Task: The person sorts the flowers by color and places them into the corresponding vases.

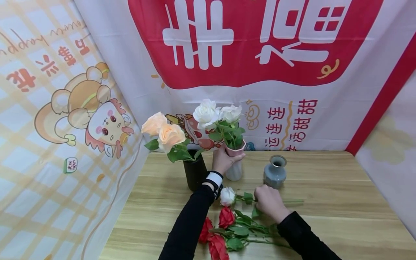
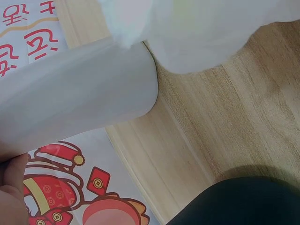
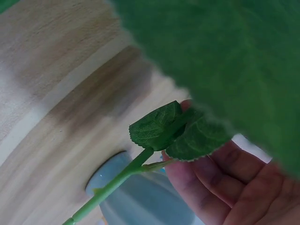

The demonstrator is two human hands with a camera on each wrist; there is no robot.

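Right hand (image 1: 269, 202) grips loose rose (image 1: 227, 196), left hand (image 1: 224, 160) holds pale vase (image 1: 234, 172)

The right hand's fingers are closed on the stem (image 3: 112, 190); the left hand wraps the vase's upper part, thumb in front. The rose lies across the table (image 1: 341, 195), its white head toward the left forearm, between the blue vase (image 1: 274, 175) and the red roses (image 1: 217, 245). White blooms (image 1: 206, 113) stand in the pale vase; peach roses (image 1: 170, 136) lean from the black vase (image 1: 194, 177) on the left.

Only the right wrist view shows the leaves (image 3: 157, 124) at the fingertips close up, the blue vase beyond. Only the left wrist view shows the pale vase's base clearly, with a blurred white shape nearby.

The side cloth (image 1: 94, 187) bears script including "happy"; the back cloth (image 1: 182, 97) carries large white Chinese characters on red, plus smaller red ones, 连连 and 甜甜 among them.
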